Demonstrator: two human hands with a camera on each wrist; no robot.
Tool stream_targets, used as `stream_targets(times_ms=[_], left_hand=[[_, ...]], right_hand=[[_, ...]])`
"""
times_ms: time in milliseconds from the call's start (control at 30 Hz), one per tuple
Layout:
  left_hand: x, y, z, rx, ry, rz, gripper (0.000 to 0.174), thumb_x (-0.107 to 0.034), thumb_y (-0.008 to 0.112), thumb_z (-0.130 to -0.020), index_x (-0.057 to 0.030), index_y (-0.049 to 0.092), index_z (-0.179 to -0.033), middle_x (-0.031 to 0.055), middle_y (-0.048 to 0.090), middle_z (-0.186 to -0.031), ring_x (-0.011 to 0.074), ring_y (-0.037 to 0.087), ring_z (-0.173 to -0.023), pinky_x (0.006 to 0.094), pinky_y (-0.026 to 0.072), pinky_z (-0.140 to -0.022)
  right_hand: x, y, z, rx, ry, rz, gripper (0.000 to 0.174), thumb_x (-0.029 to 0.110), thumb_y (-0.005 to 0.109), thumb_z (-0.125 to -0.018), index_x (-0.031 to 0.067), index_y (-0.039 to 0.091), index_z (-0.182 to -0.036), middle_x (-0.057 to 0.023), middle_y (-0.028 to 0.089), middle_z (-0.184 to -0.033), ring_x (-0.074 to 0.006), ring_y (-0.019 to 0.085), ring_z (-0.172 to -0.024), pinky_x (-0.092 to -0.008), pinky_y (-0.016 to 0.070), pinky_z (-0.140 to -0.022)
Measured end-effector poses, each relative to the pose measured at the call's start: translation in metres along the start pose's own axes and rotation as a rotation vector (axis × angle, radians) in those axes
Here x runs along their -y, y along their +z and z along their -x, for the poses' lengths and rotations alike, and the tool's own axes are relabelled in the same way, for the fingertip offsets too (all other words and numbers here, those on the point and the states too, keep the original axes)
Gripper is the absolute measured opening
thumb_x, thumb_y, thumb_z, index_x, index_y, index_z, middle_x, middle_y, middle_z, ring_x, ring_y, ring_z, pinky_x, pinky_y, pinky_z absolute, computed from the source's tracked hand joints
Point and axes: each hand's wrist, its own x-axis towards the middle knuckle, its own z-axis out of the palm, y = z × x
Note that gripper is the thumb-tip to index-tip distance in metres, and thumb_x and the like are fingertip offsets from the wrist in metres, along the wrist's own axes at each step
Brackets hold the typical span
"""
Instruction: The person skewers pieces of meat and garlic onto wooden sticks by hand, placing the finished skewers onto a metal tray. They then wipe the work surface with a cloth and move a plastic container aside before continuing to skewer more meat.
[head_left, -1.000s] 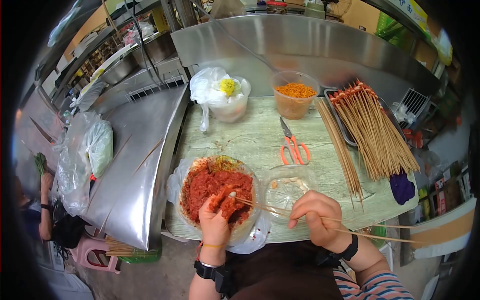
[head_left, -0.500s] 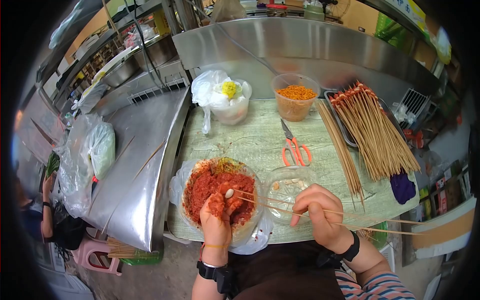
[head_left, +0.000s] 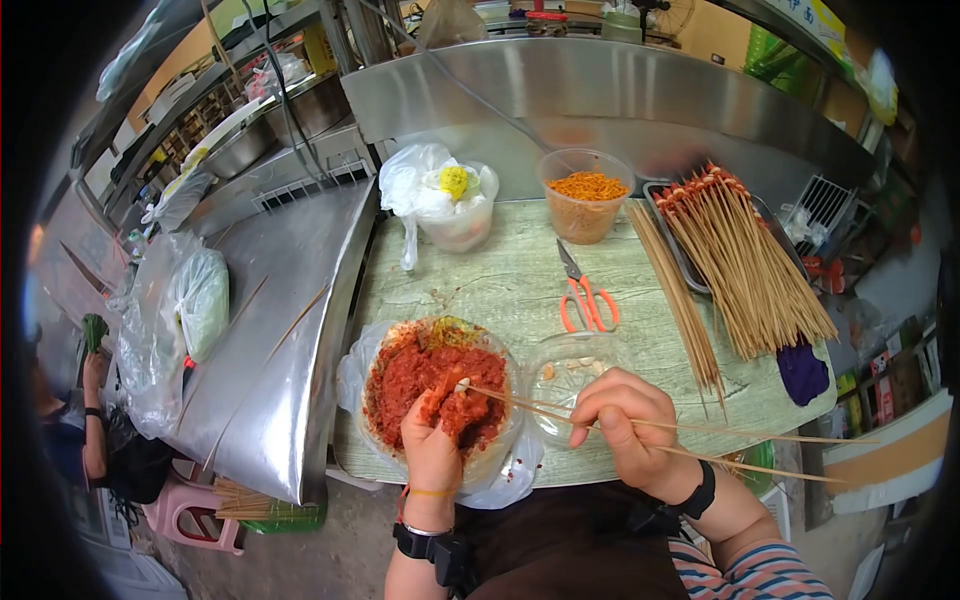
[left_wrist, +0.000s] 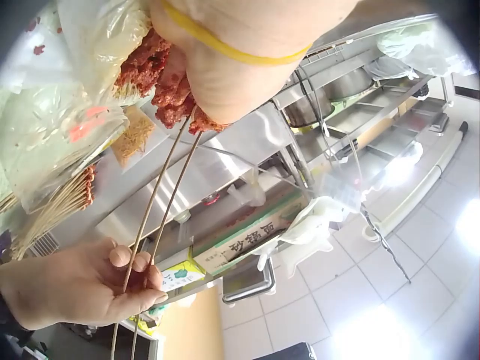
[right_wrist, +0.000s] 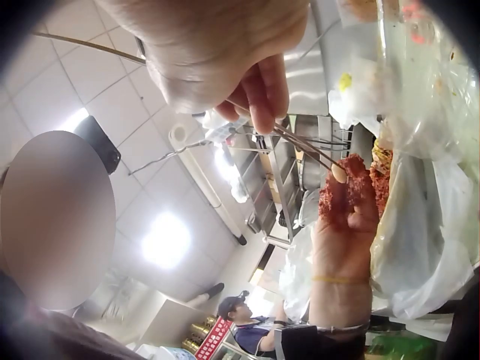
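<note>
Cupping red mince (right_wrist: 335, 199) that partly hides them, left fingers (right_wrist: 364, 214) curl while right fingers (head_left: 609, 396) pinch two skewers (left_wrist: 162, 185).

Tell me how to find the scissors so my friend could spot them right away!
Find the pale green table below the shiny metal panel. Near its middle, the scissors lie between the tub of orange shreds and the clear tray of pale pieces. They're the only thing there with two orange loop handles and metal blades.
</note>
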Motion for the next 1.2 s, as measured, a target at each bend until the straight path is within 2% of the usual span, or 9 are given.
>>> stream_targets(times_ms=[167,233,367,433,533,633,733,1067,1200], left_hand=[[-0.002,0.001,-0.001,-0.045,0.003,-0.026,0.026,-0.006,0.060,-0.090,0.0028,0.060,-0.114,0.0112,0.067,-0.103,0.0192,0.066,-0.092,0.0316,0.0567,-0.078],[-0.002,-0.003,-0.002,-0.046,-0.076,-0.006,0.024,-0.005,0.061,-0.090,0.0016,0.061,-0.112,0.0099,0.066,-0.102,0.0177,0.066,-0.090,0.0305,0.0574,-0.074],[-0.010,0.004,-0.002,-0.112,-0.066,0.120,0.022,0.000,0.060,-0.089,0.0024,0.062,-0.111,0.0090,0.067,-0.099,0.0161,0.066,-0.086,0.0276,0.0562,-0.073],[-0.009,0.001,-0.003,-0.147,-0.100,0.250,0.022,0.000,0.062,-0.088,0.0022,0.062,-0.110,0.0092,0.067,-0.101,0.0170,0.066,-0.086,0.0281,0.0574,-0.073],[-0.014,0.007,0.000,-0.169,-0.105,0.262,0.022,-0.001,0.062,-0.088,0.0021,0.062,-0.110,0.0094,0.066,-0.103,0.0172,0.066,-0.088,0.0280,0.0580,-0.074],[-0.011,0.007,0.001,-0.181,-0.097,0.242,0.022,-0.001,0.062,-0.088,0.0018,0.062,-0.110,0.0092,0.067,-0.102,0.0173,0.066,-0.089,0.0281,0.0579,-0.073],[-0.012,0.009,0.002,-0.188,-0.096,0.266,0.021,-0.001,0.062,-0.089,0.0016,0.062,-0.110,0.0090,0.067,-0.103,0.0171,0.066,-0.089,0.0281,0.0579,-0.073],[-0.007,0.010,0.002,-0.230,-0.126,0.327,0.020,-0.001,0.061,-0.089,-0.0003,0.062,-0.109,0.0075,0.066,-0.103,0.0160,0.065,-0.090,0.0276,0.0571,-0.073],[-0.006,0.004,0.002,-0.225,-0.168,0.432,0.021,-0.002,0.061,-0.089,-0.0024,0.061,-0.110,0.0071,0.066,-0.105,0.0160,0.064,-0.095,0.0280,0.0568,-0.075]], right_hand=[[0.002,0.000,-0.002,0.017,0.000,-0.008,0.021,0.012,0.046,-0.099,-0.0026,0.060,-0.093,-0.0117,0.058,-0.086,-0.0147,0.061,-0.063,-0.0256,0.0479,-0.060],[0.003,-0.001,-0.001,0.023,-0.015,0.006,0.022,0.013,0.045,-0.099,-0.0027,0.060,-0.093,-0.0128,0.058,-0.087,-0.0146,0.061,-0.064,-0.0259,0.0478,-0.059],[0.003,-0.005,0.005,-0.040,-0.007,-0.009,0.028,0.018,0.043,-0.100,-0.0029,0.059,-0.091,-0.0134,0.057,-0.086,-0.0152,0.062,-0.064,-0.0266,0.0481,-0.060],[-0.003,-0.007,0.009,-0.137,0.102,-0.126,0.035,0.024,0.040,-0.102,-0.0025,0.058,-0.088,-0.0126,0.056,-0.085,-0.0164,0.063,-0.065,-0.0267,0.0483,-0.061],[-0.010,-0.003,0.012,-0.205,0.207,-0.249,0.039,0.028,0.037,-0.103,-0.0017,0.056,-0.086,-0.0113,0.055,-0.084,-0.0173,0.063,-0.065,-0.0265,0.0483,-0.061],[-0.010,-0.002,0.011,-0.223,0.209,-0.349,0.039,0.029,0.038,-0.103,-0.0013,0.056,-0.087,-0.0111,0.055,-0.085,-0.0173,0.064,-0.065,-0.0261,0.0483,-0.062],[-0.011,-0.003,0.011,-0.191,0.234,-0.307,0.039,0.029,0.038,-0.103,-0.0015,0.056,-0.087,-0.0113,0.055,-0.084,-0.0170,0.064,-0.065,-0.0261,0.0486,-0.062],[-0.011,0.004,0.014,-0.176,0.171,-0.217,0.036,0.025,0.039,-0.102,-0.0023,0.057,-0.086,-0.0112,0.056,-0.084,-0.0161,0.063,-0.064,-0.0264,0.0482,-0.063],[-0.015,0.008,0.020,-0.157,0.061,-0.099,0.034,0.023,0.040,-0.102,0.0007,0.060,-0.086,-0.0103,0.060,-0.080,-0.0178,0.062,-0.067,-0.0283,0.0482,-0.064]])
